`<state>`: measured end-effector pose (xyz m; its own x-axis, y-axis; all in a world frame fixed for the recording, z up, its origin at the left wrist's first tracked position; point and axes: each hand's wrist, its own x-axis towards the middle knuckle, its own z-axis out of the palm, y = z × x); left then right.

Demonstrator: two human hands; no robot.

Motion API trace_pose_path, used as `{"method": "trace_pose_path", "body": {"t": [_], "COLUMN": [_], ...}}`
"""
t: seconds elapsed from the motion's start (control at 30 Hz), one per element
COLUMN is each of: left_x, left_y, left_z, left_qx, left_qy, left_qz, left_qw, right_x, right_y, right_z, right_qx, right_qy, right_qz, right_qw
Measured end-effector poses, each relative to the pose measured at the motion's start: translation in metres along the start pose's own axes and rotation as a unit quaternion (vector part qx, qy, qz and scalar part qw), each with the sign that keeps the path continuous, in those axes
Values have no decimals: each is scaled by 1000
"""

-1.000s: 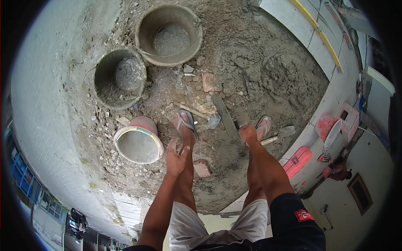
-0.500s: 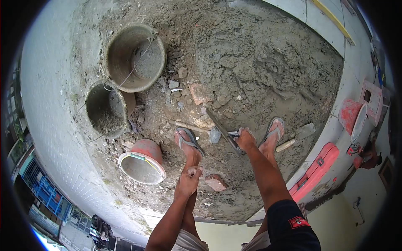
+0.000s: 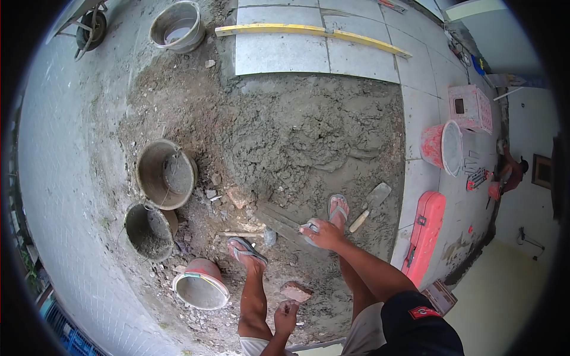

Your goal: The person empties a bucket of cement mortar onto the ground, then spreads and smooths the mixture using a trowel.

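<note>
My right hand point(image 3: 322, 234) is closed round the handle of a long, flat float point(image 3: 279, 223), whose blade lies low over the wet grey mortar point(image 3: 314, 133) between my feet. Nearer my body, my left hand point(image 3: 286, 315) is raised with its fingers curled together, and nothing shows in it. Just above that hand is a broken red brick point(image 3: 295, 291). A hammer with a wooden handle point(image 3: 240, 234) lies by my left foot. Beyond my right foot rests a trowel point(image 3: 377, 194) with a pale handle.
Two mortar-caked buckets point(image 3: 142, 163) point(image 3: 132, 240) and a red bucket point(image 3: 205, 267) stand left. Pale tiles point(image 3: 279, 56) with a yellow straightedge point(image 3: 297, 28) border the mortar. A red case point(image 3: 428, 231), another bucket point(image 3: 433, 145) and a crate point(image 3: 469, 98) are right; a person point(image 3: 512, 172) is beyond.
The head view has shifted, bringing the far tiles, another bucket and a wheelbarrow into sight. The float has gone from tilted to flatter in my right hand. My left hand sits lower in view.
</note>
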<state>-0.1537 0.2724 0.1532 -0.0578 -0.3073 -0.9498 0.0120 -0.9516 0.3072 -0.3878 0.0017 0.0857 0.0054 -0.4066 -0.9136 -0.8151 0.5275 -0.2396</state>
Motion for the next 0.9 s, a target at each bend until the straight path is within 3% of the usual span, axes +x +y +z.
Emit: {"method": "trace_pose_path", "body": {"t": [0.1, 0.17, 0.23, 0.3, 0.37, 0.43, 0.5, 0.7, 0.9], "left_x": [-69, -110, -106, -99, -110, -131, -118, -69, -60], "left_y": [-56, -30, -30, -13, 68, 191, 232, 257, 265], "left_z": [40, 49, 55, 64, 97, 143, 177, 249, 275], "left_qx": [-129, -107, -55, -15, -3, -29, -31, -42, -54], "left_qy": [-32, -96, -118, -129, -199, -222, -222, -207, -219], "left_qz": [-68, -184, -166, -150, 51, 2, -19, -56, -70], "left_qw": [989, 972, 977, 980, 979, 975, 974, 976, 972], "right_x": [-22, -40, -68, -56, -34, -23, -8, 16, 12], "right_y": [35, 46, 30, 66, 85, 99, 125, 168, 180], "right_z": [-49, -90, -151, -179, -215, -246, -270, -338, -380], "right_qx": [-42, -45, -25, 5, 23, 23, 33, 58, 35], "right_qy": [83, 170, 175, 206, 234, 232, 229, 222, 226], "right_qz": [-27, 40, 116, 106, 97, 112, 106, 100, 102], "right_qw": [995, 984, 977, 973, 967, 966, 967, 968, 968]}}
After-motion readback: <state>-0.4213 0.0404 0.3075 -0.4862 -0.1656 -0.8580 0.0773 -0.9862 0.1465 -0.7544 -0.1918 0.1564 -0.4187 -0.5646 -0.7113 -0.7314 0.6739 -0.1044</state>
